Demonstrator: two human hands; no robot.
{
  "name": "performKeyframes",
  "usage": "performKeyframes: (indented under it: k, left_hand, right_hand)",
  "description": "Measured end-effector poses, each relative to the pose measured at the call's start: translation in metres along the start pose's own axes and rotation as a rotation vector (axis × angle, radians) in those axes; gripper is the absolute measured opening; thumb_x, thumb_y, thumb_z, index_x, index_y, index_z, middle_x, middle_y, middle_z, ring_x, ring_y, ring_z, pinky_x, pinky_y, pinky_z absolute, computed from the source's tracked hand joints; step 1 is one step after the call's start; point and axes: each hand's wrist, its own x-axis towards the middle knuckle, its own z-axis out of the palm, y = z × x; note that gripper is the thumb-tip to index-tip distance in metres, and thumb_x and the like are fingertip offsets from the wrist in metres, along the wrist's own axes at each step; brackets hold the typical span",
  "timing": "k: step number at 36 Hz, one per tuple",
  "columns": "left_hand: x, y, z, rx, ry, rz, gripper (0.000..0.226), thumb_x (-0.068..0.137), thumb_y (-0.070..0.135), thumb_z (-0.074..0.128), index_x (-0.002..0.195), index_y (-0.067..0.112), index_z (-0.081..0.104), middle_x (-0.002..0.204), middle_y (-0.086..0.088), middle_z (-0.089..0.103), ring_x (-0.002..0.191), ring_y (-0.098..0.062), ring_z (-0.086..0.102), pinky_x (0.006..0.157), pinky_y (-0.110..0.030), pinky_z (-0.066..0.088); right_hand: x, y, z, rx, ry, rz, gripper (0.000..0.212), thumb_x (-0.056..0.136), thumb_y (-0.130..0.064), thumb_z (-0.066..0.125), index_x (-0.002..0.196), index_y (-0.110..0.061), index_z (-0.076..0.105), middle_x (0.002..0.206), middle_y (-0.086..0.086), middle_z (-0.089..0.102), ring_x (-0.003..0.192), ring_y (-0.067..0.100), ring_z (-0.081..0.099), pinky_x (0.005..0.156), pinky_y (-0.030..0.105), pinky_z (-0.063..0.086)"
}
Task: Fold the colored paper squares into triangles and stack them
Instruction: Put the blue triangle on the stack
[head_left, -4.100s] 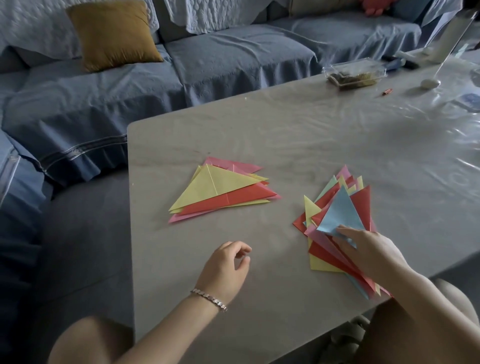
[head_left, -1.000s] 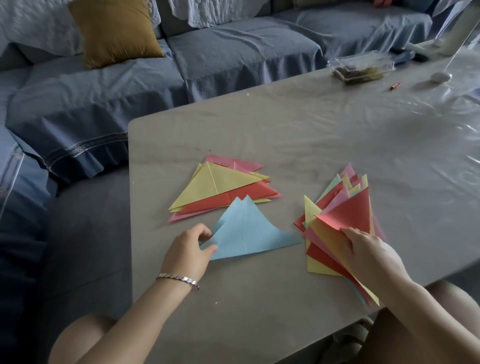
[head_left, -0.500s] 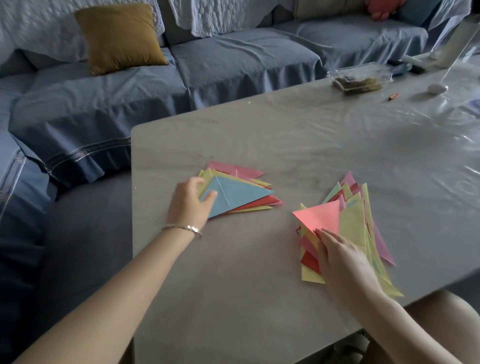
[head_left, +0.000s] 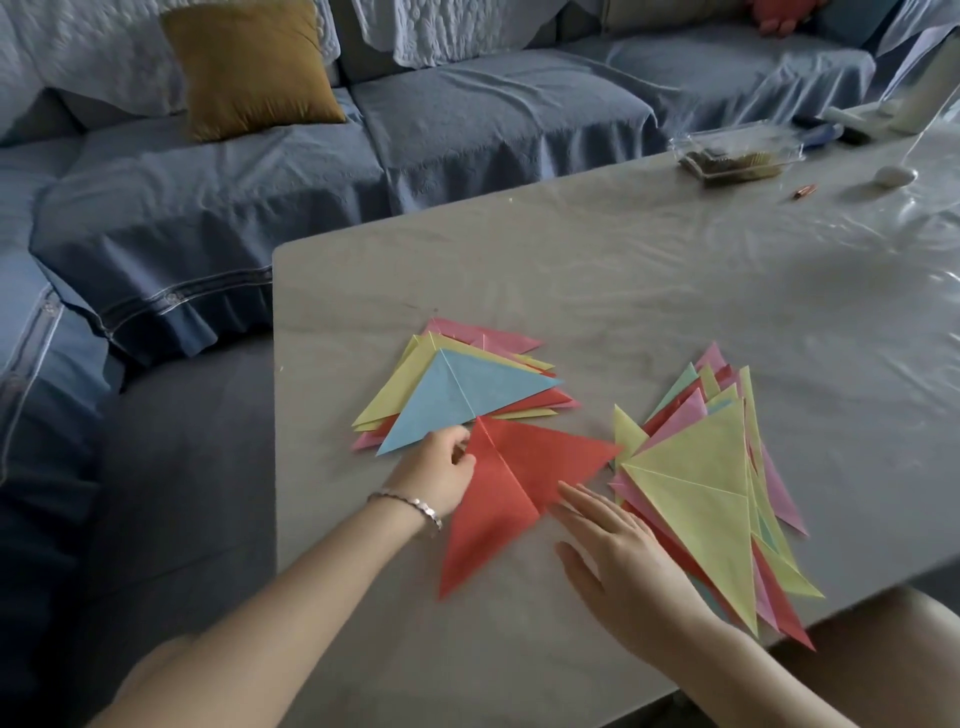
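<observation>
A red paper triangle (head_left: 511, 488) with a centre crease lies on the grey table (head_left: 649, 291) between two piles. My left hand (head_left: 439, 473) pinches its left edge near the top corner. My right hand (head_left: 628, 566) rests flat with fingers spread, its fingertips touching the red triangle's lower right edge. The left stack (head_left: 457, 387) of folded triangles has a light blue triangle on top, over yellow, red and pink ones. The right pile (head_left: 711, 483) holds several fanned triangles with a yellow one on top.
A clear plastic box (head_left: 737, 150) with dark contents, a small orange object (head_left: 804, 192) and a white oval object (head_left: 894, 175) lie at the table's far right. A blue-covered sofa (head_left: 467, 119) with a mustard cushion (head_left: 249, 62) runs behind and left of the table.
The light blue triangle now lies on the left stack and my left hand has let go of it. A red triangle has left the right pile and is held by my left hand between the piles.
</observation>
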Motion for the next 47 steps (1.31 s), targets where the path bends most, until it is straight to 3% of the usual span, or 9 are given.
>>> performKeyframes:
  k: [10,14,18,26,29,32,37,42,47]
  left_hand:
    - [0.031,-0.011,0.009,0.232,0.221,0.262,0.049,0.09,0.002,0.051,0.137,0.009,0.041,0.123,-0.013,0.049,0.113,-0.027,0.05,0.098,-0.028,0.036]
    - [-0.002,-0.024,0.035,0.258,0.272,0.414,0.04,0.09,0.002,0.047,0.13,0.001,0.048,0.134,-0.014,0.049,0.125,-0.025,0.047,0.105,-0.017,0.023]
    - [-0.032,-0.047,0.06,0.507,0.121,0.598,0.044,0.079,0.013,0.037,0.112,0.01,0.066,0.121,-0.002,0.063,0.109,-0.016,0.061,0.092,-0.02,0.043]
    - [-0.039,-0.062,0.062,0.474,0.116,0.569,0.041,0.079,0.014,0.051,0.119,0.01,0.061,0.124,-0.003,0.061,0.113,-0.02,0.059,0.094,-0.032,0.042]
    - [-0.045,-0.062,0.051,0.472,0.121,0.511,0.042,0.082,0.023,0.039,0.113,0.011,0.065,0.119,-0.002,0.064,0.108,-0.016,0.061,0.094,-0.023,0.042]
    - [-0.051,-0.071,0.041,0.459,0.131,0.434,0.042,0.085,0.027,0.037,0.113,0.012,0.065,0.121,0.0,0.063,0.111,-0.014,0.06,0.101,-0.019,0.029]
    - [-0.065,-0.095,0.025,0.405,0.158,0.305,0.045,0.089,0.031,0.033,0.118,0.011,0.062,0.127,0.0,0.058,0.117,-0.014,0.054,0.102,-0.014,0.02]
    - [-0.074,-0.104,0.016,0.538,0.216,0.281,0.062,0.098,0.039,0.012,0.112,0.013,0.067,0.12,0.003,0.063,0.11,-0.01,0.06,0.1,-0.022,0.026]
    - [-0.065,-0.088,0.016,0.597,0.38,0.274,0.037,0.079,0.034,0.042,0.076,0.012,0.072,0.079,0.0,0.068,0.071,-0.022,0.068,0.071,-0.032,0.049]
  right_hand:
    - [0.017,0.011,0.032,-0.248,-0.007,-0.161,0.043,0.069,-0.034,0.058,0.11,-0.023,0.066,0.119,-0.006,0.063,0.113,0.017,0.059,0.092,0.04,0.042]
    - [0.023,0.01,0.039,-0.277,0.018,-0.145,0.04,0.075,-0.035,0.046,0.105,-0.024,0.07,0.116,-0.007,0.064,0.111,0.016,0.061,0.088,0.041,0.049]
    - [0.026,0.01,0.04,-0.258,0.031,-0.152,0.046,0.079,-0.036,0.038,0.107,-0.019,0.069,0.113,-0.005,0.065,0.106,0.018,0.062,0.089,0.037,0.049]
    - [0.029,0.016,0.034,-0.357,0.146,-0.143,0.04,0.067,-0.037,0.076,0.102,-0.018,0.072,0.097,-0.007,0.068,0.091,0.014,0.066,0.098,0.041,0.042]
    - [0.028,0.031,0.029,-0.381,0.193,-0.119,0.037,0.071,-0.033,0.072,0.102,-0.015,0.072,0.095,-0.005,0.068,0.091,0.016,0.067,0.101,0.041,0.029]
    - [0.027,0.046,0.018,-0.418,0.201,-0.085,0.033,0.073,-0.03,0.072,0.1,-0.011,0.072,0.093,-0.002,0.069,0.089,0.019,0.067,0.103,0.047,0.037]
    - [0.02,0.058,0.009,-0.43,0.119,-0.016,0.051,0.089,-0.038,0.029,0.098,-0.013,0.073,0.095,-0.004,0.069,0.089,0.017,0.067,0.099,0.05,0.04]
    - [0.021,0.054,0.01,-0.386,0.149,0.014,0.033,0.072,-0.028,0.056,0.095,-0.011,0.074,0.094,-0.002,0.07,0.088,0.02,0.068,0.098,0.05,0.04]
    - [0.015,0.061,0.004,-0.231,0.216,0.048,0.02,0.069,-0.006,0.077,0.088,-0.01,0.072,0.094,0.004,0.069,0.086,0.026,0.067,0.096,0.051,0.042]
